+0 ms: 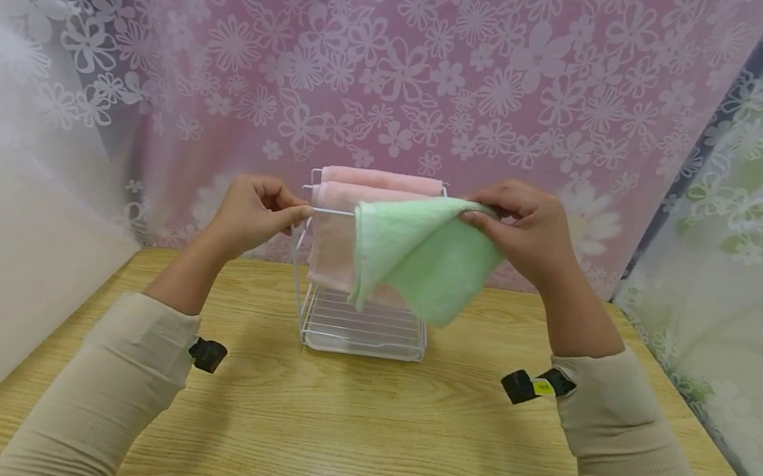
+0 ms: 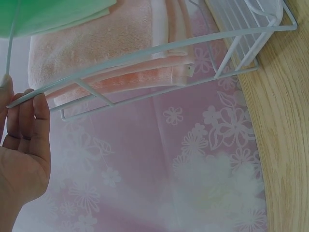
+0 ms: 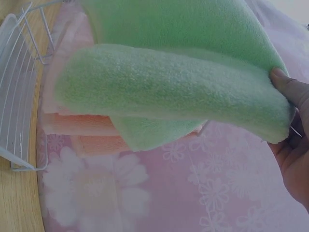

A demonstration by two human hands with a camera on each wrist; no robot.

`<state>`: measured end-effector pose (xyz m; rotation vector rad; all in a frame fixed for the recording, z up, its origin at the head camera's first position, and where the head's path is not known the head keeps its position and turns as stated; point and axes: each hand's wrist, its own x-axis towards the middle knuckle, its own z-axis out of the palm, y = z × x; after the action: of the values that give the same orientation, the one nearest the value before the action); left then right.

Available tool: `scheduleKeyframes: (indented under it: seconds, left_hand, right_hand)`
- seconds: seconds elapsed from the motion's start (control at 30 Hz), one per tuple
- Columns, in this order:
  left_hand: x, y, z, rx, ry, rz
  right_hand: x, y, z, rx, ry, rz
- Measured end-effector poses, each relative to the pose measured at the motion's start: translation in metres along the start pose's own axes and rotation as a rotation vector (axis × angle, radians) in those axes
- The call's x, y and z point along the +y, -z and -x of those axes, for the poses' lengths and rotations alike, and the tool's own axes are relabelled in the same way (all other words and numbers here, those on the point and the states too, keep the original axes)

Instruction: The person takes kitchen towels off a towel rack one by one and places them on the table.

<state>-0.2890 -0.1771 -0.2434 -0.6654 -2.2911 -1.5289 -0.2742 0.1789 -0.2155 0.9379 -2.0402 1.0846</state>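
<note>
A white wire rack [image 1: 298, 275] stands on the table with pink towels [image 1: 381, 181] draped over its rear bars. Over its front bar hangs a light green towel [image 1: 409, 249], its right part lifted and folded across itself. My right hand [image 1: 529, 228] pinches the green towel [image 3: 169, 87] near its upper right edge, thumb in front and fingers behind. At the other end, my left hand [image 1: 256, 211] grips the left end of the front bar between thumb and fingers. In the left wrist view, that hand's fingers [image 2: 41, 113] curl against the rack's white side frame [image 2: 159, 48].
The rack's base holds a wire shelf over a white tray [image 1: 361, 347], resting on the wood-grain table [image 1: 344, 424]. Behind hangs a pink floral curtain [image 1: 373, 70], with pale sheets at left and right. Black straps [image 1: 208, 355] sit at both cuffs.
</note>
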Motion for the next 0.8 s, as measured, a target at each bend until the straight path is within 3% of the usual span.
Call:
scheduleKeyframes:
  seconds: [0.33, 0.8]
  left_hand:
    - [0.001, 0.000, 0.000, 0.000, 0.001, -0.013]
    - [0.001, 0.000, 0.000, 0.000, -0.010, -0.019]
  right_hand:
    - [0.000, 0.006, 0.005, 0.040, -0.018, 0.014]
    - [0.004, 0.014, 0.013, 0.074, -0.022, -0.047]
